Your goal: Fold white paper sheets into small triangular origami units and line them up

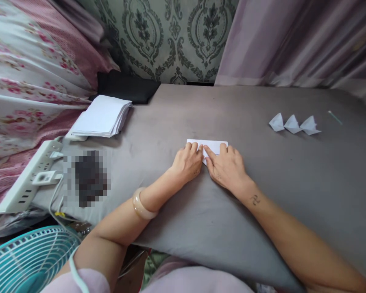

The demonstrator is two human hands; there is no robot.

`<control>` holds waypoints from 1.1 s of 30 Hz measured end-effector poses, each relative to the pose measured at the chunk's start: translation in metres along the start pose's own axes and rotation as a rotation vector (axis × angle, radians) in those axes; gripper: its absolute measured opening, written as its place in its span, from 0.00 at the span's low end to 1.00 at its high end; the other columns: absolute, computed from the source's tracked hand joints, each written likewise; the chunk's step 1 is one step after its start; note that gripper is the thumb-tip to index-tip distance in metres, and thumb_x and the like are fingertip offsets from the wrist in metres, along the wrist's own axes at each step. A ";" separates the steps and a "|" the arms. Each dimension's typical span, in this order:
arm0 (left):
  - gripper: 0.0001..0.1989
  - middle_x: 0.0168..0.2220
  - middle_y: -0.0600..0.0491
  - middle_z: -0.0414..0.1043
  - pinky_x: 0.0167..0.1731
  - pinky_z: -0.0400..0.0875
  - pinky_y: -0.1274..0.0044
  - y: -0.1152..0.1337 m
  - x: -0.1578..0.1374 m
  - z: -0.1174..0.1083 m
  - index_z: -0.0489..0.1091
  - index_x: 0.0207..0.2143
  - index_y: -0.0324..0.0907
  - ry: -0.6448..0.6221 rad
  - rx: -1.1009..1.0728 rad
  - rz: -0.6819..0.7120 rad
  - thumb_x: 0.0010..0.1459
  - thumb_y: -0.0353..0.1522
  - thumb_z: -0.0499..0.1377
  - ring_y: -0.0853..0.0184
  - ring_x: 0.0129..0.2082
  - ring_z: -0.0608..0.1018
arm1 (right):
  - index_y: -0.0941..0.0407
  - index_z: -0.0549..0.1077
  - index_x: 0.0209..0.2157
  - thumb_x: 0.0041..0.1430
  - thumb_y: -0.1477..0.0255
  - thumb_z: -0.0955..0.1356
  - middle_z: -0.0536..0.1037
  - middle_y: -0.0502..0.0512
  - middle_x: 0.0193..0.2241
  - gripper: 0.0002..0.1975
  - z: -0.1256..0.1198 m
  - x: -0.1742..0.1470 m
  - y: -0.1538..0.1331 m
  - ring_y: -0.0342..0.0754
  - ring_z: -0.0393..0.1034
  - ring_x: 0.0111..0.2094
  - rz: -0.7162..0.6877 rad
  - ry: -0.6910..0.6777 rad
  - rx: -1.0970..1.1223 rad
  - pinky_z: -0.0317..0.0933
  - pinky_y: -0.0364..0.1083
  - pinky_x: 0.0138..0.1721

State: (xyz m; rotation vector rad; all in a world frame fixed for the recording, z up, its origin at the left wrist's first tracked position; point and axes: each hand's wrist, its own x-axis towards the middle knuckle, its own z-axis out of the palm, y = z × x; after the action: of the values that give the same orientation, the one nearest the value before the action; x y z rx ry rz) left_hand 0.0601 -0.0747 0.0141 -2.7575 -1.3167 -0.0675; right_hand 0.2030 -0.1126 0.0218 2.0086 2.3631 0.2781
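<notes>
A folded white sheet of paper [212, 144] lies on the grey cloth in front of me, its long straight edge facing away and a pointed part showing between my hands. My left hand [187, 163] holds down its left half, fingers bent and pressed together on it. On the right half, my right hand [228, 166] presses with the index finger stretched toward the middle and the other fingers curled. Both index fingertips almost meet at the paper's centre. The thumbs and the near part of the paper are partly hidden under the hands.
Three folded paper shapes [293, 123] stand in a row at the right, near a thin stick [334, 117]. A stack of white paper [102, 116] lies at the left beside a black folded item [131, 87]. A power strip [30, 175] and a turquoise fan [33, 260] are nearer.
</notes>
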 end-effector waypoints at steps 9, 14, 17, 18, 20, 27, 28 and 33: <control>0.19 0.44 0.41 0.66 0.33 0.71 0.73 -0.001 -0.003 -0.007 0.65 0.52 0.31 -0.071 -0.035 -0.088 0.68 0.33 0.42 0.59 0.44 0.70 | 0.59 0.65 0.60 0.68 0.66 0.54 0.69 0.65 0.44 0.24 0.003 -0.008 0.013 0.55 0.63 0.43 0.042 -0.006 0.073 0.56 0.49 0.38; 0.17 0.45 0.41 0.67 0.32 0.71 0.74 0.002 -0.002 -0.008 0.69 0.46 0.34 -0.117 -0.061 -0.154 0.68 0.32 0.43 0.60 0.44 0.71 | 0.68 0.66 0.55 0.68 0.70 0.54 0.70 0.67 0.41 0.23 0.004 -0.009 0.014 0.55 0.64 0.43 0.048 0.016 0.063 0.59 0.50 0.38; 0.18 0.44 0.41 0.68 0.31 0.71 0.74 0.002 -0.003 -0.007 0.71 0.42 0.36 -0.101 -0.073 -0.172 0.68 0.32 0.43 0.59 0.44 0.72 | 0.67 0.69 0.52 0.67 0.71 0.54 0.71 0.68 0.40 0.22 0.005 -0.008 0.014 0.56 0.64 0.41 0.048 0.051 0.075 0.59 0.50 0.34; 0.18 0.43 0.41 0.68 0.31 0.70 0.74 0.001 -0.004 -0.007 0.72 0.40 0.36 -0.092 -0.078 -0.179 0.68 0.32 0.44 0.59 0.43 0.72 | 0.67 0.70 0.51 0.66 0.72 0.54 0.71 0.68 0.39 0.22 0.005 -0.008 0.015 0.56 0.64 0.40 0.049 0.066 0.082 0.58 0.50 0.33; 0.18 0.40 0.41 0.70 0.29 0.69 0.74 0.000 -0.005 -0.006 0.73 0.37 0.36 -0.072 -0.087 -0.193 0.68 0.33 0.45 0.59 0.41 0.73 | 0.66 0.73 0.47 0.66 0.72 0.54 0.71 0.69 0.38 0.21 0.006 -0.008 0.017 0.56 0.64 0.39 0.059 0.099 0.099 0.57 0.50 0.31; 0.22 0.34 0.43 0.71 0.27 0.66 0.75 -0.012 0.001 -0.009 0.74 0.31 0.37 -0.046 -0.153 -0.240 0.68 0.36 0.45 0.61 0.36 0.74 | 0.58 0.76 0.30 0.67 0.66 0.57 0.73 0.61 0.34 0.21 0.017 0.001 0.039 0.51 0.64 0.36 0.140 0.145 0.217 0.53 0.48 0.28; 0.22 0.34 0.43 0.71 0.28 0.65 0.75 -0.016 0.004 -0.008 0.74 0.31 0.37 -0.043 -0.169 -0.250 0.68 0.37 0.45 0.61 0.36 0.74 | 0.57 0.76 0.29 0.67 0.65 0.58 0.73 0.60 0.34 0.20 0.020 0.004 0.044 0.51 0.65 0.37 0.143 0.148 0.245 0.54 0.48 0.29; 0.12 0.39 0.46 0.70 0.36 0.67 0.73 -0.041 0.019 0.010 0.72 0.41 0.40 0.096 -0.342 -0.239 0.64 0.37 0.53 0.61 0.41 0.72 | 0.55 0.74 0.38 0.61 0.64 0.65 0.73 0.59 0.38 0.11 0.037 0.015 0.064 0.53 0.65 0.42 0.135 0.185 0.453 0.60 0.50 0.40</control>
State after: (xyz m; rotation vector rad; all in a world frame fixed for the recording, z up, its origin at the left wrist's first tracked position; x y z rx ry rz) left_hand 0.0397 -0.0333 0.0083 -2.7951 -1.7443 -0.4771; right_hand 0.2681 -0.0835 -0.0029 2.4360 2.5913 -0.0862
